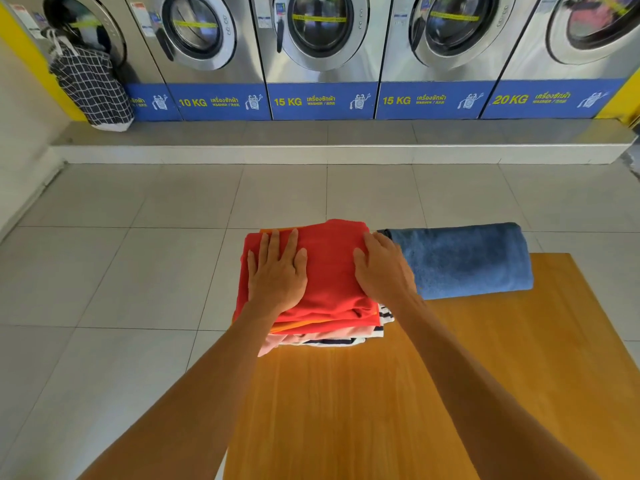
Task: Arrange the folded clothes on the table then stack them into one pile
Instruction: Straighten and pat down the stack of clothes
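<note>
A pile of folded clothes stands at the far left corner of the wooden table [346, 410]. A red garment [330, 268] lies on top, with an orange layer, a pink piece [294, 339] and a striped piece [382, 318] under it. My left hand [277, 271] rests flat on the left half of the red garment, fingers spread. My right hand [382, 268] lies flat on its right edge. A folded blue towel [464, 259] sits beside the pile on the right, touching my right hand.
A row of steel front-loading washing machines [318, 46] stands on a raised step across the tiled floor [121, 271]. A checked laundry bag [91, 84] leans against the leftmost machine. The table's far edge runs just behind the towel.
</note>
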Demonstrator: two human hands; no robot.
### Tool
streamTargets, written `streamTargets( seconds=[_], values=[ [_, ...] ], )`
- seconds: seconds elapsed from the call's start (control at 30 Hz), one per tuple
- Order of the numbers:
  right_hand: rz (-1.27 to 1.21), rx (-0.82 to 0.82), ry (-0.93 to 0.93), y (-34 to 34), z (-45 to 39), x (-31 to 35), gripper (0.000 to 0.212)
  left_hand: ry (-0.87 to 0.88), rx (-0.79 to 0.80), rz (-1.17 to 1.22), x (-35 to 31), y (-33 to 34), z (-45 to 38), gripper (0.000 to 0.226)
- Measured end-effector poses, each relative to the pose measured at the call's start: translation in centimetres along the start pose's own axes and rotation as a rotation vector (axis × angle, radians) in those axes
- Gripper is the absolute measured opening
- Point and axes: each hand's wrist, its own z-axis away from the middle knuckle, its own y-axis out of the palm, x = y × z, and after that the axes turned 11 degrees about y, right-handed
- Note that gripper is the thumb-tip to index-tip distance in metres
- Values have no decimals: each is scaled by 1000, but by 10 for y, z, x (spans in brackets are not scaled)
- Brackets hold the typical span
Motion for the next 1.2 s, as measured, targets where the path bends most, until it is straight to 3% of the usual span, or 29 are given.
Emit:
streamTargets(
  seconds=[0.07, 0.13, 0.23, 0.37, 0.6, 0.7, 0.83, 1.03, 1.2],
  values=[
    [-209, -98, 28, -4, 32, -18, 31, -3, -1, -2, 0, 1, -1, 60],
    [-383, -32, 48, -4, 68, -34, 29, -7, -11, -8, -1, 1, -2, 60],
    [-382, 19, -46, 16, 92, -49, 54, -8, -2, -5, 1, 1, -2, 60],
    [-400, -207, -3, 32, 79, -44, 35, 6, 10, 1, 1, 0, 0, 59],
    [-445, -409, 155, 39, 80, -47, 23, 24, 40, 32, 3, -3, -1, 59],
    [-496, -356, 185, 46, 89, -30, 20, 21, 33, 34, 3, -3, -1, 59],
    [-464, -301, 190, 47, 88, -23, 35, 11, 28, 26, 3, -1, 0, 59],
    [-437, -395, 163, 40, 80, -35, 21, 12, 49, 22, 4, -3, -1, 59],
    [-581, -361, 250, 51, 100, -51, 18, 29, 69, 45, 4, -5, 1, 60]
  ],
)
